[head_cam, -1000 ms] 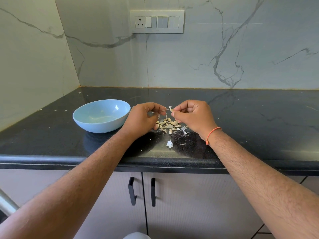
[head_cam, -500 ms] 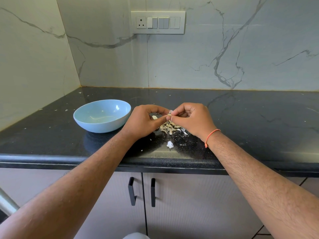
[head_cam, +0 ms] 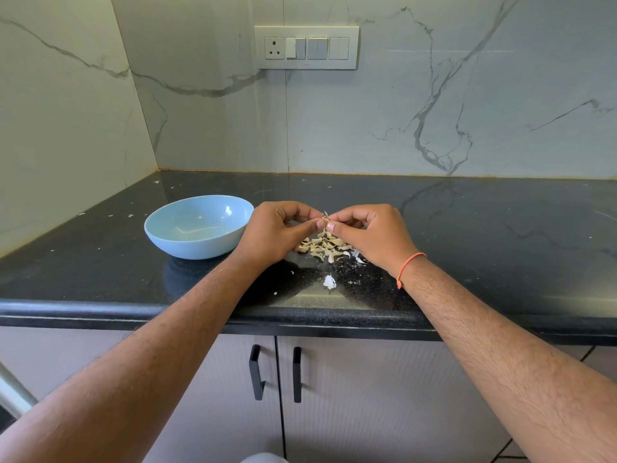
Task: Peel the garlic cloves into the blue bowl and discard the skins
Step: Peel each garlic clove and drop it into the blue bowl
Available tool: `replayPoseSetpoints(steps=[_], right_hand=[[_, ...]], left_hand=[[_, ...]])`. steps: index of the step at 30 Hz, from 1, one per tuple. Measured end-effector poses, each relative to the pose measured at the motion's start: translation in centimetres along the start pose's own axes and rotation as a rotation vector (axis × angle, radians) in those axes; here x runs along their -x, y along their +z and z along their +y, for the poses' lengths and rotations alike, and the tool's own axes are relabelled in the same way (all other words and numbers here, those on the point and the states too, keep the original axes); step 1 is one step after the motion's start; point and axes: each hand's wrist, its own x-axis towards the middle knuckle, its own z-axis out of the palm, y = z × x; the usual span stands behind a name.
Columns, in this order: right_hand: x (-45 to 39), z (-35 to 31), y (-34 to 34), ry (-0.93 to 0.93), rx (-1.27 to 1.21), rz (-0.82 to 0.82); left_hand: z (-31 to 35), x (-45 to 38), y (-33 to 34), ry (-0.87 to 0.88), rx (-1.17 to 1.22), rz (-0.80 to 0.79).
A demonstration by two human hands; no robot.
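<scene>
- Both hands have closed together above the skin pile since a second ago.
- blue bowl sits left, apparently without cloves.
- left hand and right hand pinch one garlic clove; peeling continues.

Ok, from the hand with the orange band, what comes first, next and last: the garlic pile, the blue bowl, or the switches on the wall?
From the right hand:
1. Garlic pile, on the counter just beneath it.
2. Blue bowl, to the left, past the left hand.
3. Switch panel, up on the back wall.
</scene>
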Motion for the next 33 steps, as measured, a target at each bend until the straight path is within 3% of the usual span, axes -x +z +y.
replayPoseSetpoints(steps=[13, 19, 27, 33], right_hand=[[-0.10, 0.25, 0.10, 0.012, -0.008, 0.001], [-0.17, 0.04, 0.00, 0.119, -0.222, -0.048], [-0.33, 0.00, -0.08, 0.233, -0.352, -0.147], [-0.43, 0.06, -0.02, 0.240, -0.362, -0.125]], left_hand=[[-0.01, -0.12, 0.09, -0.038, 0.000, -0.034], [-0.01, -0.14, 0.46, 0.009, -0.142, -0.004], [0.11, -0.02, 0.56, 0.087, -0.286, -0.083], [0.29, 0.15, 0.59, 0.118, -0.179, -0.070]])
